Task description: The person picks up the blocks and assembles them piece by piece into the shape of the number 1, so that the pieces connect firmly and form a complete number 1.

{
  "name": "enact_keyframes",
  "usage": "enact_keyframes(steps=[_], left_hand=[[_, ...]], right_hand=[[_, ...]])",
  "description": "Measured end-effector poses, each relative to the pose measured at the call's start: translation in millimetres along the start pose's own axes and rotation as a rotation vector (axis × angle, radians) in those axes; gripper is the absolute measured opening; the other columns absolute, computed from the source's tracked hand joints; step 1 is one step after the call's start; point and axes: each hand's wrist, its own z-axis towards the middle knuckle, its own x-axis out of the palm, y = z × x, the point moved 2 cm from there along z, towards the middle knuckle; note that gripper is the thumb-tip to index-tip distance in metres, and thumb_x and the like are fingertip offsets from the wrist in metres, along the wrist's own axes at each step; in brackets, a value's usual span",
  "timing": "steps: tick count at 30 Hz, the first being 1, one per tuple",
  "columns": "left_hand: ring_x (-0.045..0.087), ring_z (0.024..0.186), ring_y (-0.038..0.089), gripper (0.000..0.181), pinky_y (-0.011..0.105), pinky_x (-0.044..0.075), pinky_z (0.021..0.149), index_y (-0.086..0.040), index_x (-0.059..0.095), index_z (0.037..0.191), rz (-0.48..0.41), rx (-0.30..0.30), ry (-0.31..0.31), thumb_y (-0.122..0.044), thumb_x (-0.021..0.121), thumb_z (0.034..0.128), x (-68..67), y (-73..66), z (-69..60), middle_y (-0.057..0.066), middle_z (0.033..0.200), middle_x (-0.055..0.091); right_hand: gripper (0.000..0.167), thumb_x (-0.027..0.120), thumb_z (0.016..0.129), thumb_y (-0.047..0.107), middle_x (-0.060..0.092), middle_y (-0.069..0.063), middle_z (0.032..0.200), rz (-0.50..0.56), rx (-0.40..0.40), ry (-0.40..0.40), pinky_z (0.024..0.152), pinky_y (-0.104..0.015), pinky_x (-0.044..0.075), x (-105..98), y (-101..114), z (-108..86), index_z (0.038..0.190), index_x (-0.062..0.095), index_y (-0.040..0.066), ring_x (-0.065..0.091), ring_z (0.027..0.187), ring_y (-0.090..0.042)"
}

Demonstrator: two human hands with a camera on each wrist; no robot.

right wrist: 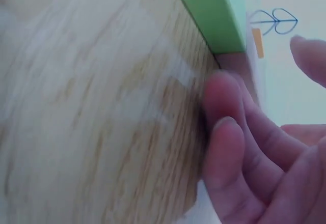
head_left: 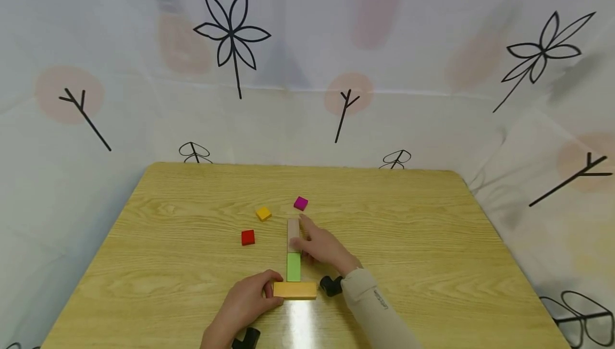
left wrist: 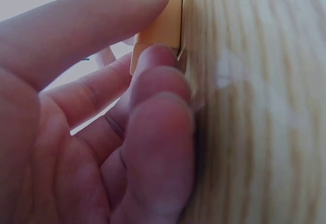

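Note:
A long yellow-orange block (head_left: 295, 291) lies crosswise on the table, and my left hand (head_left: 247, 298) pinches its left end between thumb and fingers. In the left wrist view the thumb lies against this block (left wrist: 164, 23). Beyond it a green block (head_left: 293, 267) points away, end to end with a plain wood block (head_left: 293, 228). My right hand (head_left: 324, 245) is at the right side of the plain block, fingers touching that side. Its thumb stands apart from the block in the right wrist view, where the green block (right wrist: 216, 15) also shows.
A red block (head_left: 247, 237), a small yellow block (head_left: 263, 213) and a magenta block (head_left: 300, 203) lie loose beyond the row, mostly to its left. The wooden table (head_left: 408, 221) ends at a patterned white curtain (head_left: 307, 61).

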Motion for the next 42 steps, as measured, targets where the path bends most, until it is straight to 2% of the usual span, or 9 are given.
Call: enact_keyframes(steps=[8, 13, 17, 22, 24, 28, 37, 42], left_hand=[[0.040, 0.051, 0.003, 0.033, 0.022, 0.032, 0.048, -0.025, 0.059, 0.103, 0.004, -0.017, -0.005, -0.042, 0.067, 0.0753, -1.6, -0.8, -1.2, -0.014, 0.066, 0.048], [0.040, 0.051, 0.003, 0.033, 0.022, 0.033, 0.048, -0.025, 0.059, 0.103, 0.009, -0.016, -0.010, -0.041, 0.067, 0.0755, -2.1, -2.0, -2.0, -0.015, 0.066, 0.048], [0.040, 0.050, 0.003, 0.033, 0.022, 0.033, 0.048, -0.025, 0.059, 0.103, -0.001, -0.015, -0.012, -0.041, 0.067, 0.0755, -2.1, -3.2, -2.7, -0.015, 0.066, 0.048], [0.040, 0.051, 0.003, 0.033, 0.022, 0.033, 0.049, -0.025, 0.059, 0.103, -0.014, -0.017, -0.013, -0.041, 0.067, 0.0753, -1.5, -3.1, -3.4, -0.015, 0.066, 0.048], [0.040, 0.051, 0.003, 0.033, 0.022, 0.033, 0.049, -0.025, 0.059, 0.103, -0.013, -0.017, -0.014, -0.042, 0.067, 0.0753, -1.0, -2.5, -3.4, -0.015, 0.066, 0.048], [0.040, 0.051, 0.003, 0.033, 0.022, 0.033, 0.049, -0.026, 0.059, 0.103, -0.009, -0.022, -0.013, -0.043, 0.067, 0.0752, -0.3, -1.1, -3.4, -0.015, 0.066, 0.048], [0.042, 0.053, 0.003, 0.033, 0.023, 0.034, 0.052, -0.024, 0.058, 0.106, -0.033, -0.028, 0.009, -0.037, 0.067, 0.0766, -0.6, -1.6, -1.5, -0.015, 0.069, 0.050], [0.041, 0.053, 0.003, 0.033, 0.022, 0.034, 0.052, -0.023, 0.059, 0.106, -0.040, -0.023, 0.005, -0.036, 0.067, 0.0764, -1.3, -2.3, -0.7, -0.015, 0.069, 0.049]], right_hand=[[0.055, 0.048, 0.091, 0.036, 0.057, 0.002, 0.077, -0.033, -0.005, -0.155, 0.054, -0.030, 0.040, -6.0, -7.8, 2.6, 0.138, 0.030, 0.014, 0.051, 0.059, -0.012], [0.040, 0.049, 0.091, 0.033, 0.058, 0.001, 0.076, 0.038, 0.033, -0.207, 0.055, -0.030, 0.041, -6.6, -17.9, 5.6, 0.126, 0.046, 0.014, 0.053, 0.061, -0.014], [0.033, 0.051, 0.091, 0.026, 0.060, -0.002, 0.075, 0.185, 0.029, -0.229, 0.057, -0.029, 0.043, -8.4, -28.2, 10.2, 0.120, 0.052, 0.011, 0.054, 0.060, -0.014], [0.028, 0.052, 0.090, 0.018, 0.061, -0.008, 0.073, 0.444, 0.058, -0.289, 0.046, -0.025, 0.039, -11.7, -39.9, 17.6, 0.115, 0.054, 0.006, 0.047, 0.048, -0.013], [0.028, 0.052, 0.091, 0.018, 0.060, -0.010, 0.073, 0.498, 0.073, -0.308, 0.043, -0.024, 0.037, -12.2, -42.8, 19.9, 0.116, 0.053, 0.006, 0.045, 0.045, -0.013], [0.031, 0.053, 0.090, 0.020, 0.060, -0.010, 0.073, 0.524, 0.097, -0.320, 0.043, -0.025, 0.038, -12.5, -45.5, 25.3, 0.119, 0.050, 0.009, 0.047, 0.044, -0.015], [0.030, 0.056, 0.088, 0.022, 0.056, -0.006, 0.074, 0.464, 0.124, -0.400, 0.043, -0.025, 0.035, -19.9, -47.8, 43.0, 0.115, 0.055, 0.012, 0.040, 0.045, -0.011], [0.033, 0.056, 0.088, 0.024, 0.056, -0.006, 0.075, 0.481, 0.116, -0.372, 0.043, -0.025, 0.035, -24.6, -48.9, 54.0, 0.119, 0.053, 0.015, 0.039, 0.045, -0.012]])
